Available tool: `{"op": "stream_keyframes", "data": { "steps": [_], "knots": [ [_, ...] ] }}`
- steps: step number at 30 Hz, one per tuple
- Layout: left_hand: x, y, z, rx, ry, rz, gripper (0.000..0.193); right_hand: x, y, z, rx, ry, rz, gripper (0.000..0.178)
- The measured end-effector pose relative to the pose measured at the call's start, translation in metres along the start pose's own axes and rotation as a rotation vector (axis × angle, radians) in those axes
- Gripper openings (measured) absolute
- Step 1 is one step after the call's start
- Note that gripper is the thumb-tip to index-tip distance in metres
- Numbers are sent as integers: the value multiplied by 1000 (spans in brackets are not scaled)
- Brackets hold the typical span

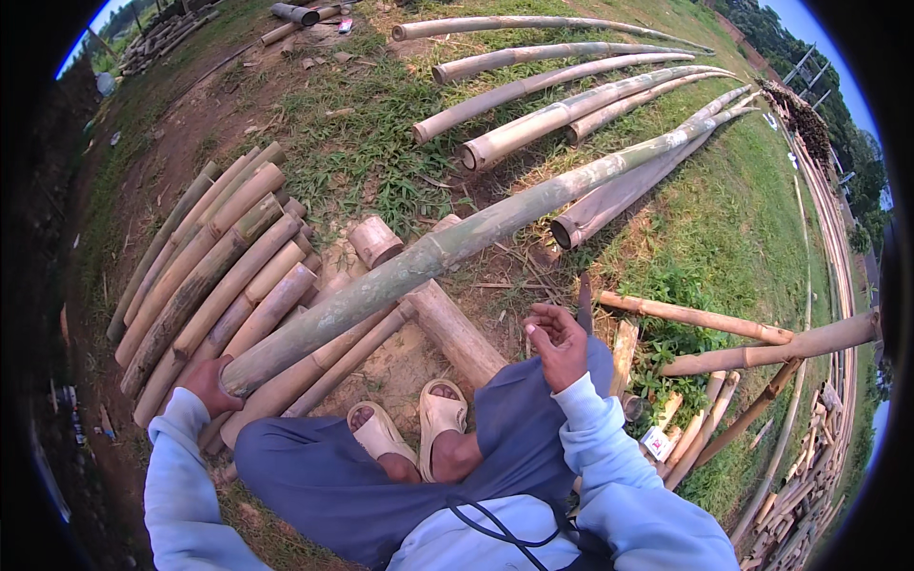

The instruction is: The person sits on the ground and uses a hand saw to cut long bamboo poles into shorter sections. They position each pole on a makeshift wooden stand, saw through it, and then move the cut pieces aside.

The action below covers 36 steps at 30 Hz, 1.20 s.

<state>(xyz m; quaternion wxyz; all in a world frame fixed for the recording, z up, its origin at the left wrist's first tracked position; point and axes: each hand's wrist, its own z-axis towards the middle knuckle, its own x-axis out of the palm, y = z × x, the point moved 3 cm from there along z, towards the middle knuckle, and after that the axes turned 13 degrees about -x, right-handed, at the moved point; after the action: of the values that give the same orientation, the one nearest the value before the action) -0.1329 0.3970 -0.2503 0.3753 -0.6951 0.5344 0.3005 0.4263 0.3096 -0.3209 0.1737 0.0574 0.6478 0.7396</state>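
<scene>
**Bamboo pole [514, 211] in the left hand [209, 385]**

Its near end is clasped there; it slants toward the far edge of the grass [762, 219]. The right hand [560, 347] — half-open, fingers loosely curled — hovers over the right leg [519, 409].

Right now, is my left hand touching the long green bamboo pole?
Touching: the head view shows the left hand wrapped against the near end of the long green bamboo pole.
</scene>
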Motion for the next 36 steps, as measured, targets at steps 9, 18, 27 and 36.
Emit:
{"op": "stream_keyframes", "data": {
  "steps": [9,18,27,36],
  "knots": [
    [26,53,-10,-92,-216,103,61,89,-17,29,-327,430,-299,28],
    [103,71,17,-24,-433,279,68,266,-83,-6,-778,1133,-781,48],
    [146,73,41,1,-420,289,73,284,-101,-15,-545,1241,-856,31],
    [127,85,59,-54,-373,116,66,295,-94,-18,-1070,1177,-910,24]
  ]
}}
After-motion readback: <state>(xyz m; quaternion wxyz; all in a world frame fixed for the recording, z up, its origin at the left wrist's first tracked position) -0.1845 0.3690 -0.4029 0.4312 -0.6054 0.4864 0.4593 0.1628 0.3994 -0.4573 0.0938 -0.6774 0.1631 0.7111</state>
